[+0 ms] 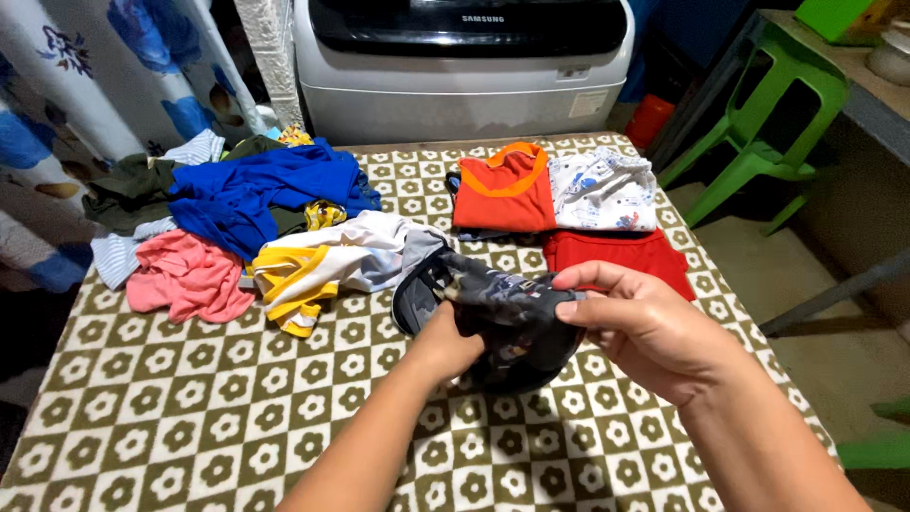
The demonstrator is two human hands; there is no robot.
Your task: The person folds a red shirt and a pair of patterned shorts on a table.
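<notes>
Three folded garments (569, 204) lay stacked aside while both hands, left hand (445, 346) buried inside and right hand (645, 327) pinching, worked a dark patterned garment (502, 313), with an unfolded heap (246, 223) left on the surface (190, 417).

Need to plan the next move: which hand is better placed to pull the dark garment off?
Right hand, probably: it pinches the dark garment's outer edge, while the left hand is buried inside it.

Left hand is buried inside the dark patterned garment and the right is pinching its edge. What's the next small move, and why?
Probably draw the left hand back out through the dark patterned garment while the right hand keeps its pinch on the edge. The left hand is inside the fabric to the wrist, and the garment is bunched above the table, not yet flat like the folded orange shirt.
</notes>
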